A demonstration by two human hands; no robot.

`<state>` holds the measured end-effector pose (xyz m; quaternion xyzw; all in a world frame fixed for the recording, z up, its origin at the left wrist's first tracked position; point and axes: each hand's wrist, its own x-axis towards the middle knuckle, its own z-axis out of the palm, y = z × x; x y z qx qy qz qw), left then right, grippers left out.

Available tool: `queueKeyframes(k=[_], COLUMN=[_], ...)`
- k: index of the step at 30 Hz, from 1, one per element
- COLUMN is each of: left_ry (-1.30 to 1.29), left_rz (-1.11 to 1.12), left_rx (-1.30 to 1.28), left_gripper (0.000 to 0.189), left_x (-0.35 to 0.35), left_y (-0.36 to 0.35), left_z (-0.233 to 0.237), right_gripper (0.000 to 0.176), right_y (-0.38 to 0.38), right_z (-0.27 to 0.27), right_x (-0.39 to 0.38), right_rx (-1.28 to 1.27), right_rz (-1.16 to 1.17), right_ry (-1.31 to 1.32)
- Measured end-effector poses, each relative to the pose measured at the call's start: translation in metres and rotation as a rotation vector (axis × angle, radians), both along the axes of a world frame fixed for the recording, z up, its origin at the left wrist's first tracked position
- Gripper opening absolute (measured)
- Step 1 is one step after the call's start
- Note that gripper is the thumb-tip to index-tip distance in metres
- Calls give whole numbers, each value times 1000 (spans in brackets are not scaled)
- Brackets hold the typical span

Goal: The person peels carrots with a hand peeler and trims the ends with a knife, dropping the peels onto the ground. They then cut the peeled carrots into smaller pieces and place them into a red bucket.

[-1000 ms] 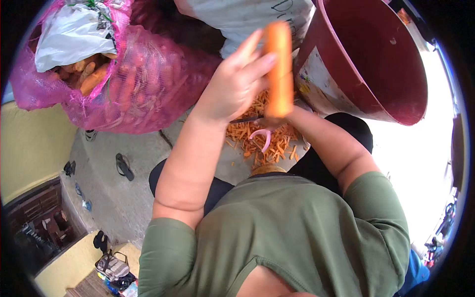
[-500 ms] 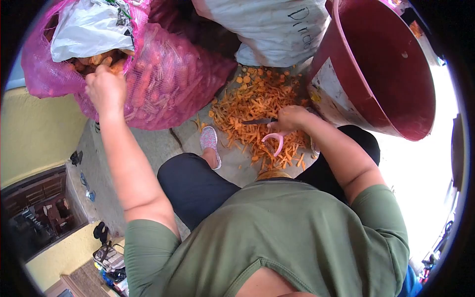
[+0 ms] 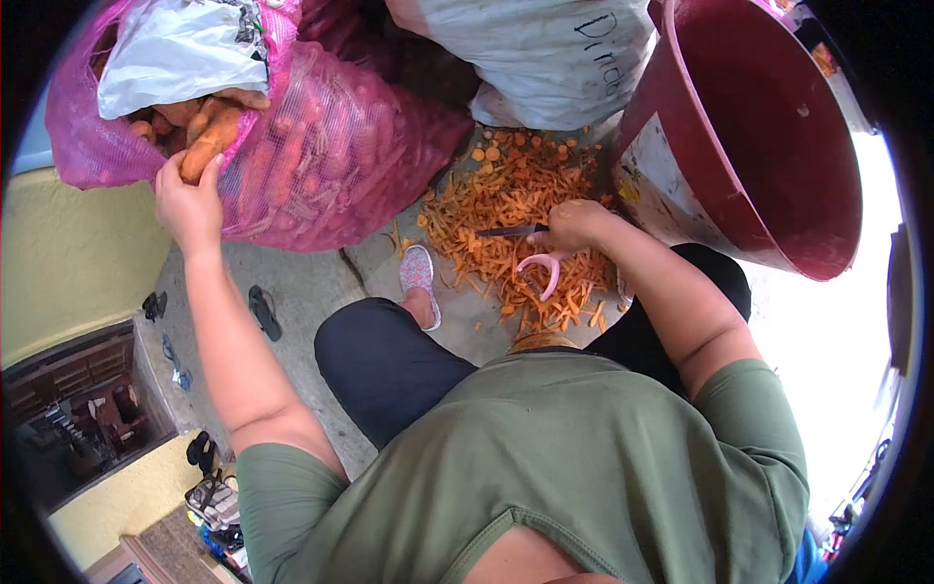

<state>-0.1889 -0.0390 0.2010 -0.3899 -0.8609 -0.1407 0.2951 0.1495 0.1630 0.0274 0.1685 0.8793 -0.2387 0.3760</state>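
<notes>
I count two hands, one at upper left (image 3: 190,204) and one at center right (image 3: 576,229). One carrot (image 3: 208,146) is in the upper-left hand; those crowded behind it overlap too much to number. There's one knife (image 3: 506,232) and one pink peeler (image 3: 552,279) around the center. One heap of peelings (image 3: 486,209) lies there, its strips past counting. I see one tub (image 3: 769,127) at upper right, one white sack (image 3: 545,73) at top center, and at least one pink mesh bag (image 3: 302,161) at upper left. One flip-flop (image 3: 263,313) lies alone at center left.
</notes>
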Motion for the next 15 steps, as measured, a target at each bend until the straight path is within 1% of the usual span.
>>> queueKeyframes(k=[2,5,8,10,11,12,13,14,15], left_ry=[48,95,-367,-974,-1188,-1483,-1742,-1920,-2131], left_rz=[-82,-127,-383,-517,-560,-527,-444,-282,-262], left_rx=[180,310,755,1033,1123,1202,1333,1429,1440], left_gripper=[37,35,29,24,24,31,39,45,51], left_x=[9,36,58,86,99,115,127,147,150], left_y=[-3,-1,1,2,2,1,2,8,4], left_z=[-9,-13,-34,-42,-50,-58,-77,-87,-118], right_gripper=[62,60,60,64,65,64,63,62,60], right_y=[0,-1,1,2,2,5,10,12,12], right_z=[-1,-17,-12,-1,2,-10,-35,-48,-47], right_x=[0,5,5,-2,-5,-6,-7,-7,-7], right_rx=[6,28,17,-31,-56,-139,-224,-309,-402], right_rz=[2,-83,-107,-198,-241,-321,-402,-485,-569], right_ry=[-7,105,136,53,10,77,144,210,241])
